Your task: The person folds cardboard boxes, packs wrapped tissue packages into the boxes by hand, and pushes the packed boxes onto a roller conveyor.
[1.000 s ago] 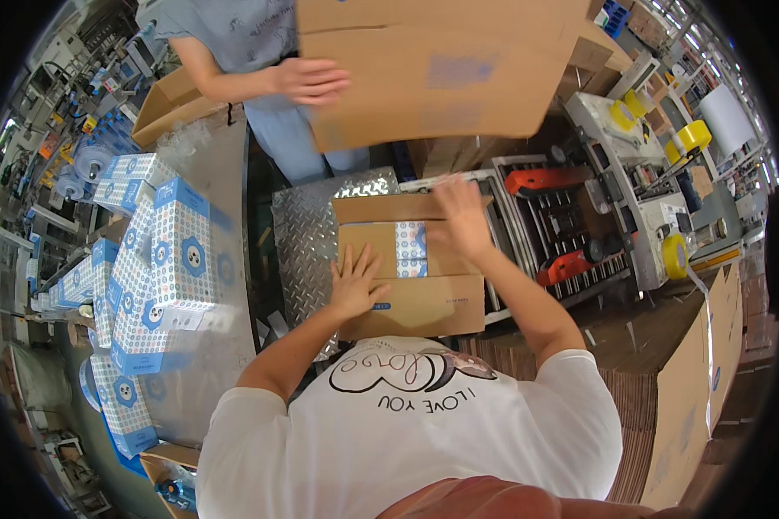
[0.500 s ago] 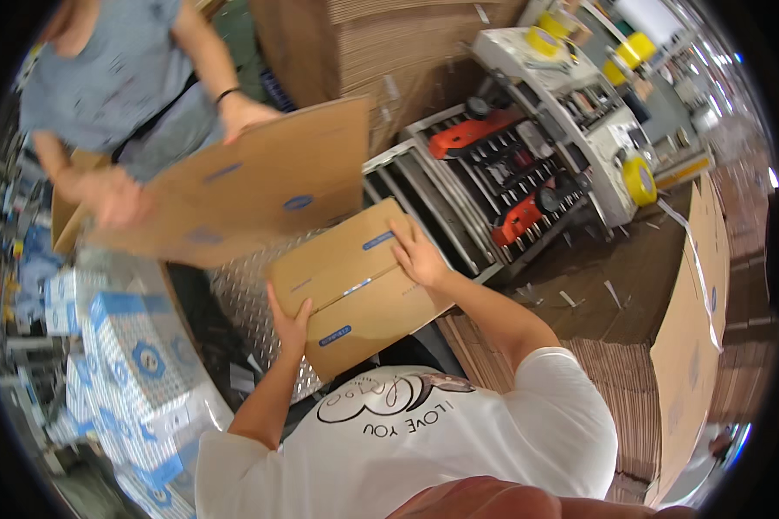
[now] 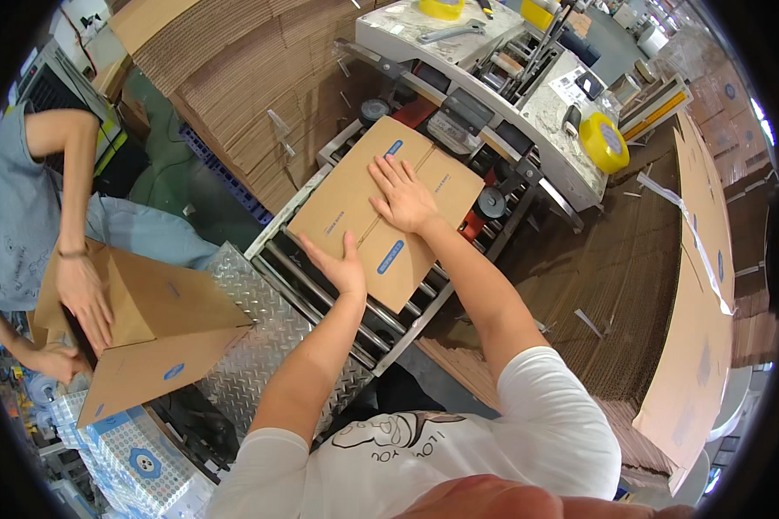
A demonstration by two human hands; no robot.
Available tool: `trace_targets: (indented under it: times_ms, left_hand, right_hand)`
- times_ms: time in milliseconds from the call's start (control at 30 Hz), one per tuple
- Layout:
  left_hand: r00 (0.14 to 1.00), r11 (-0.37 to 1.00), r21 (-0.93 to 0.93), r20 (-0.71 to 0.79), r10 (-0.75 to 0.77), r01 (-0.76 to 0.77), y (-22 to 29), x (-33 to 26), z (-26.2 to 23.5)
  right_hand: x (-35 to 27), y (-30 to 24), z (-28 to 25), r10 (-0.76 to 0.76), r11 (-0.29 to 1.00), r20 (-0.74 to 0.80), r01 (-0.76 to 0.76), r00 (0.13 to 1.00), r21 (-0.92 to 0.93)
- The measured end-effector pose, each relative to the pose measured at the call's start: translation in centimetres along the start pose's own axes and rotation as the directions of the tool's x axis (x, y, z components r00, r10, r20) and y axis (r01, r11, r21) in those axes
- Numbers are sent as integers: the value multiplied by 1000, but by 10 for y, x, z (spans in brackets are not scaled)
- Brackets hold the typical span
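Note:
A brown cardboard box (image 3: 337,195) with blue oval prints lies on the rollers of a box taping machine (image 3: 459,112), its top flaps folded down to a middle seam. Flat on its top rests my right hand (image 3: 404,197), fingers spread. My left hand (image 3: 339,268) presses against the near left edge with thumb and fingers apart. At the left, a co-worker's hands (image 3: 82,298) hold another open cardboard box (image 3: 169,311). The far end of my box reaches the machine's side wheels.
Metal rollers (image 3: 372,324) show in front of the box. A diamond-plate metal surface (image 3: 273,303) lies to the left. Stacks of flat cardboard (image 3: 234,95) stand behind, and more flat cardboard (image 3: 597,285) at right. Yellow tape rolls (image 3: 604,143) and a wrench (image 3: 452,33) sit on the machine.
My hands have moved the box from the metal plate forward and right onto the rollers, up to the machine. The co-worker's flat cardboard is now opened into a box shape.

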State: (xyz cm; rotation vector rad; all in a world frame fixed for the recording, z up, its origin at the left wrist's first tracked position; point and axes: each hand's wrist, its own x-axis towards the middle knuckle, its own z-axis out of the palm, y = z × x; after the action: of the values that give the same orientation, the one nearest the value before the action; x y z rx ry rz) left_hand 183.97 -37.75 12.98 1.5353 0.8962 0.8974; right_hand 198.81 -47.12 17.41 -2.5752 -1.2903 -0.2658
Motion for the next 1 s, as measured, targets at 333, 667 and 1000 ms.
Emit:
trace_targets:
  times_ms: [333,667,1000]
  left_hand:
    - [835,994,96,551,-14,-47,-58,7,-63]
    - [309,585,792,608,-731,-174,-216,-66,-427]
    - [384,818,573,766,-515,-46,-176,-52,-497]
  right_hand:
    - [-144,-136,-37,-178,894,703,-185,688,407]
    - [-295,-163,-370,288,567,-701,-706,652,-424]
    - [-315,-130,-376,496,610,-212,-512,842,-605]
